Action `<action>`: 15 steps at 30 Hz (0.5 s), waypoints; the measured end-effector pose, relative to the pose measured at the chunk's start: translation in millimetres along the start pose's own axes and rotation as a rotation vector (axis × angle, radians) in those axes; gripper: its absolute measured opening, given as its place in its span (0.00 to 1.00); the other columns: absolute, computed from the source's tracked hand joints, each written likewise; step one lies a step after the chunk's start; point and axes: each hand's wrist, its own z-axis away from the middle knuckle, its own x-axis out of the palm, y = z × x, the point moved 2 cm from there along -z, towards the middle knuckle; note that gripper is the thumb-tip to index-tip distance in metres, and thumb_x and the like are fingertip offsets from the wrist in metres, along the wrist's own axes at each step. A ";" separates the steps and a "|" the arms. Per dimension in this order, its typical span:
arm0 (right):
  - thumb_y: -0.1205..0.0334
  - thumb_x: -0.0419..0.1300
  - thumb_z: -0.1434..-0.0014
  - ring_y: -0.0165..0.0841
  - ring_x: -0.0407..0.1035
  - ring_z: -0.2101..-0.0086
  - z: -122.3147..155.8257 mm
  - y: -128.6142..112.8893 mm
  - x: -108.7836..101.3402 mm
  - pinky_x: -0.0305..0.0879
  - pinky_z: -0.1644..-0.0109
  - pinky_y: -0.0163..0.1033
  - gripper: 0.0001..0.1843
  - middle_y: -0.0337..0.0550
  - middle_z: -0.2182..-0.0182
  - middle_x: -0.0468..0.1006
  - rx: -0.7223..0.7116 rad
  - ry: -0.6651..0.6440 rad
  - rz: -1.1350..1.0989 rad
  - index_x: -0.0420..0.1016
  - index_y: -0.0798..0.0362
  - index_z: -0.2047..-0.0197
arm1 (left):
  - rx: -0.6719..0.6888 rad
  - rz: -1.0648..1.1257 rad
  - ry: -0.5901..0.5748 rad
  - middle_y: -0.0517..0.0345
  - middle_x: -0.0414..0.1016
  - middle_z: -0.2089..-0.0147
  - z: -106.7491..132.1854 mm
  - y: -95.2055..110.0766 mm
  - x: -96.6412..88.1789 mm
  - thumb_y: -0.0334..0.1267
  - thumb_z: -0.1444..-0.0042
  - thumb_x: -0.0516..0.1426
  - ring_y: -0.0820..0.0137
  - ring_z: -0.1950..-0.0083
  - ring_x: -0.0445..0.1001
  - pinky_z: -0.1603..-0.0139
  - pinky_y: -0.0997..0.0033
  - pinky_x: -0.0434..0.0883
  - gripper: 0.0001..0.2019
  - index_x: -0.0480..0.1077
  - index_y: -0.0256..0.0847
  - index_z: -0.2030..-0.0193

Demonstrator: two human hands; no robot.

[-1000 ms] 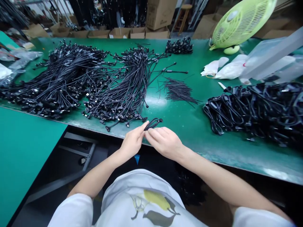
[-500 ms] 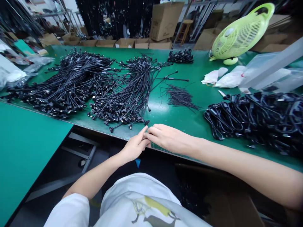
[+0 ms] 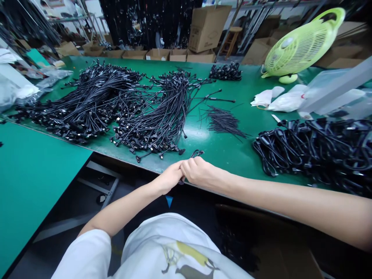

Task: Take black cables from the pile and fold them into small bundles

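Observation:
My left hand (image 3: 172, 177) and my right hand (image 3: 195, 170) meet at the front edge of the green table, both closed around one black cable (image 3: 197, 154). A looped end of the cable sticks out beyond the right hand's knuckles, and a short bit shows beneath the hands. The fingers hide the rest of it. Just beyond my hands lies a loose pile of black cables (image 3: 171, 112) with small connectors at their ends. To the right of that pile is a heap of thin black ties (image 3: 223, 121).
A larger cable pile (image 3: 93, 97) spreads on the left. Bundled, coiled cables (image 3: 314, 147) are heaped at the right, with a small cable bunch (image 3: 225, 71) at the back. A green fan (image 3: 302, 46) and white plastic bags (image 3: 286, 101) stand at the back right.
My fingers have closed more tightly, and the right hand has turned into a fist. A looped cable end now shows above the hands. The whole view has shifted slightly.

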 end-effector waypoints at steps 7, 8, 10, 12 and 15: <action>0.69 0.51 0.42 0.34 0.63 0.75 -13.0 36.3 10.2 0.44 0.73 0.39 0.08 0.48 0.74 0.73 0.616 -0.087 -0.549 0.71 0.57 0.70 | 0.186 0.320 0.172 0.54 0.76 0.55 -15.9 27.1 6.3 0.31 0.44 0.52 0.67 0.52 0.71 0.48 0.68 0.67 0.13 0.73 0.39 0.55; 0.66 0.51 0.40 0.33 0.64 0.74 -12.3 40.3 13.4 0.47 0.71 0.38 0.10 0.47 0.73 0.73 0.734 -0.013 -0.705 0.71 0.56 0.69 | 0.255 0.294 0.214 0.54 0.75 0.51 -17.4 30.3 2.9 0.32 0.42 0.51 0.66 0.48 0.70 0.45 0.66 0.66 0.15 0.73 0.40 0.51; 0.60 0.49 0.37 0.31 0.62 0.75 -8.7 41.4 23.6 0.51 0.70 0.37 0.14 0.43 0.74 0.72 0.924 0.131 -1.094 0.70 0.55 0.70 | 0.423 0.115 0.321 0.53 0.72 0.46 -16.4 35.9 -7.0 0.33 0.41 0.52 0.64 0.42 0.67 0.40 0.62 0.63 0.15 0.74 0.43 0.50; 0.54 0.48 0.37 0.29 0.57 0.78 -3.5 34.8 35.7 0.51 0.72 0.36 0.16 0.38 0.78 0.67 0.991 0.170 -1.475 0.68 0.54 0.70 | 0.610 -0.221 0.371 0.53 0.71 0.48 -9.0 39.4 -16.2 0.34 0.40 0.53 0.63 0.42 0.65 0.40 0.61 0.62 0.12 0.78 0.45 0.58; 0.53 0.50 0.38 0.28 0.58 0.77 7.3 24.8 42.9 0.53 0.71 0.35 0.16 0.37 0.79 0.67 0.959 0.118 -1.549 0.68 0.54 0.72 | 0.777 -0.702 0.107 0.53 0.72 0.59 4.7 34.0 -20.5 0.33 0.38 0.52 0.64 0.52 0.66 0.45 0.61 0.63 0.15 0.80 0.48 0.67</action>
